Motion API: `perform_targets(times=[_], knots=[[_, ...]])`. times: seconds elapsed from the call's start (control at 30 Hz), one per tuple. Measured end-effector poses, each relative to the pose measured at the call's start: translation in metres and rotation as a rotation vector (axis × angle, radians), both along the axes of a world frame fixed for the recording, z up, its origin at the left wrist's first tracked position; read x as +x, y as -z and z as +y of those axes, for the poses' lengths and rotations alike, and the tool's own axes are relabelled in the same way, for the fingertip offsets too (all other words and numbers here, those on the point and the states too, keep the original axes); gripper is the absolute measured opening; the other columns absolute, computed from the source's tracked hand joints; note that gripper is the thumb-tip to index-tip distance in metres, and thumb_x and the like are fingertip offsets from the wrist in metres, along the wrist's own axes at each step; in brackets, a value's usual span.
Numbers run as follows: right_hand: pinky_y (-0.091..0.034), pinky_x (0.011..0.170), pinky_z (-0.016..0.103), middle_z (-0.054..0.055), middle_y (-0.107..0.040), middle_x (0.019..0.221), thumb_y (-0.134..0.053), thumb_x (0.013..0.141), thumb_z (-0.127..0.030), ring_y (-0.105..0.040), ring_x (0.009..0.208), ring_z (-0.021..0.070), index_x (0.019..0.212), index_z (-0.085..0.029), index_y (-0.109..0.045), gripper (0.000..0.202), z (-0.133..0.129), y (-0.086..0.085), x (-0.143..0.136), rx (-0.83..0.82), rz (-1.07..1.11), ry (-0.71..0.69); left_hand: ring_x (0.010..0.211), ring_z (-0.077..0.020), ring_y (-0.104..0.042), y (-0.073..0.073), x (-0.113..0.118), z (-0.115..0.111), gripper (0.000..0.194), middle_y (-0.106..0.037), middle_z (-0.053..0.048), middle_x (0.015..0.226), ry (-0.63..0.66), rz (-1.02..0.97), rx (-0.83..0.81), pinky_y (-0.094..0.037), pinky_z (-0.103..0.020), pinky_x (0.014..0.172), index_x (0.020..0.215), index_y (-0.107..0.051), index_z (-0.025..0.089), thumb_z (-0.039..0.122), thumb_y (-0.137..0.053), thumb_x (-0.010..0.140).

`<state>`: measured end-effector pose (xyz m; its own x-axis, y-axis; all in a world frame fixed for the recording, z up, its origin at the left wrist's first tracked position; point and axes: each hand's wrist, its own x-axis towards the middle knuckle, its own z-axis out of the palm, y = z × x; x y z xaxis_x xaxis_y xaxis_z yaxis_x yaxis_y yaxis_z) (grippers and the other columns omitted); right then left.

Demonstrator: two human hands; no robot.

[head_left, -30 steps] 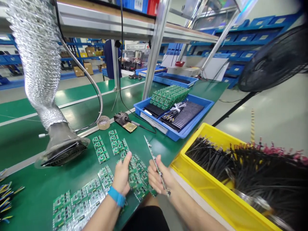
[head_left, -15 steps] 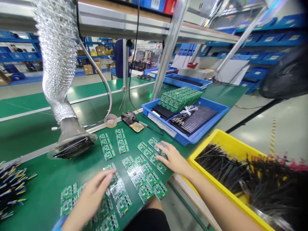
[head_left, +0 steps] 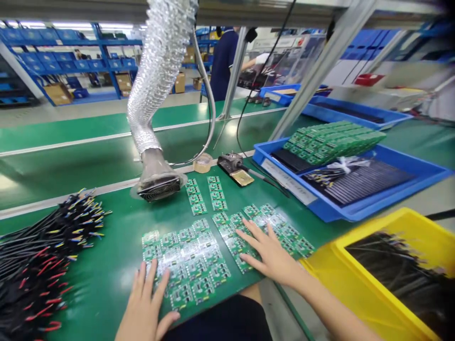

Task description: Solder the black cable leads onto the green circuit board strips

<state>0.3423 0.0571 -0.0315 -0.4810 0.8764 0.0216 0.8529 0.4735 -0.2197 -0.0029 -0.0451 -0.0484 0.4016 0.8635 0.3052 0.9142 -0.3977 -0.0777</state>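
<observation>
Green circuit board panels (head_left: 188,255) lie in rows on the green bench in front of me. My left hand (head_left: 147,298) rests with spread fingers at the left edge of this group, its fingertips on the nearest panel. More circuit board panels (head_left: 227,232) lie to the right, and my right hand (head_left: 266,251) is spread flat over them, fingers apart. Another panel (head_left: 298,244) shows beyond that hand. Two separate strips of circuit boards (head_left: 216,193) lie farther back. Neither hand grips anything.
A bundle of wires (head_left: 64,237) lies at left. Above hangs a foil duct with a fan nozzle (head_left: 159,182). Tape (head_left: 202,163) and a soldering iron stand (head_left: 234,168) sit behind. At right are a blue tray (head_left: 316,203) with stacked boards and a yellow bin (head_left: 341,265) of cables.
My view has turned left. My left hand has moved to the left edge of the panels and spread out. My right hand has shifted from the outermost panel onto the panels left of it.
</observation>
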Motion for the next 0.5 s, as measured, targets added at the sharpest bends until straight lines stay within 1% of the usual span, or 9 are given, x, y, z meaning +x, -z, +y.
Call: perform_targets(times=[0.1, 0.17, 0.23, 0.3, 0.33, 0.4, 0.47, 0.5], knots=[[-0.011, 0.105, 0.064, 0.010, -0.026, 0.147, -0.046, 0.087, -0.042, -0.026, 0.134, 0.0323, 0.135, -0.029, -0.037, 0.051, 0.016, -0.004, -0.001, 0.017, 0.000, -0.040, 0.130, -0.0398, -0.026, -0.002, 0.021, 0.002, 0.068, -0.022, -0.014, 0.148, -0.066, -0.080, -0.049, -0.045, -0.052, 0.091, 0.139, -0.027, 0.026, 0.049, -0.050, 0.081], [-0.013, 0.105, 0.064, 0.008, -0.025, 0.148, -0.043, 0.088, -0.039, -0.025, 0.134, 0.0320, 0.134, -0.031, -0.039, 0.047, 0.021, -0.006, -0.003, 0.018, -0.012, -0.062, 0.132, -0.0397, -0.022, -0.002, 0.031, 0.002, 0.064, -0.020, -0.013, 0.149, -0.105, -0.147, -0.109, -0.043, -0.053, 0.093, 0.138, -0.030, 0.027, 0.049, -0.050, 0.081], [-0.016, 0.104, 0.064, 0.009, -0.027, 0.147, -0.040, 0.089, -0.037, -0.025, 0.134, 0.0326, 0.131, -0.030, -0.043, 0.043, 0.021, -0.008, -0.009, 0.038, -0.017, -0.064, 0.133, -0.0398, -0.019, -0.002, 0.036, 0.002, 0.062, -0.022, -0.012, 0.148, -0.127, -0.210, -0.184, -0.041, -0.055, 0.094, 0.137, -0.033, 0.027, 0.050, -0.050, 0.081], [-0.017, 0.104, 0.064, 0.009, -0.029, 0.146, -0.038, 0.089, -0.036, -0.025, 0.134, 0.0323, 0.132, -0.029, -0.043, 0.044, 0.018, -0.009, -0.022, 0.074, -0.004, -0.086, 0.133, -0.0395, -0.017, -0.002, 0.039, 0.002, 0.062, -0.026, -0.012, 0.146, -0.127, -0.270, -0.264, -0.039, -0.057, 0.096, 0.136, -0.035, 0.026, 0.052, -0.049, 0.081], [-0.018, 0.105, 0.063, 0.009, -0.029, 0.146, -0.038, 0.089, -0.037, -0.026, 0.134, 0.0316, 0.133, -0.029, -0.042, 0.045, 0.015, -0.008, -0.030, 0.091, 0.010, -0.125, 0.134, -0.0388, -0.017, -0.002, 0.039, 0.000, 0.062, -0.029, -0.012, 0.145, -0.126, -0.306, -0.299, -0.037, -0.058, 0.097, 0.136, -0.035, 0.025, 0.051, -0.049, 0.081], [-0.018, 0.106, 0.062, 0.006, -0.033, 0.144, -0.042, 0.088, -0.039, -0.032, 0.132, 0.0305, 0.133, -0.033, -0.040, 0.046, 0.010, -0.003, -0.044, 0.108, 0.045, -0.271, 0.134, -0.0375, -0.019, -0.001, 0.040, -0.006, 0.063, -0.031, -0.013, 0.144, -0.122, -0.390, -0.343, -0.035, -0.059, 0.099, 0.136, -0.034, 0.024, 0.050, -0.051, 0.081], [-0.019, 0.106, 0.061, 0.002, -0.041, 0.139, -0.049, 0.084, -0.045, -0.040, 0.127, 0.0309, 0.129, -0.041, -0.044, 0.045, 0.006, 0.007, -0.050, 0.132, 0.100, -0.421, 0.133, -0.0364, -0.023, -0.001, 0.036, -0.017, 0.063, -0.034, -0.015, 0.142, -0.085, -0.476, -0.330, -0.034, -0.058, 0.100, 0.136, -0.036, 0.023, 0.048, -0.053, 0.081], [-0.018, 0.107, 0.060, 0.000, -0.048, 0.135, -0.051, 0.082, -0.048, -0.045, 0.122, 0.0310, 0.125, -0.044, -0.047, 0.043, 0.007, 0.014, -0.049, 0.155, 0.148, -0.443, 0.131, -0.0355, -0.028, -0.002, 0.031, -0.025, 0.062, -0.038, -0.016, 0.140, -0.047, -0.508, -0.300, -0.035, -0.057, 0.100, 0.135, -0.037, 0.024, 0.047, -0.054, 0.080]])
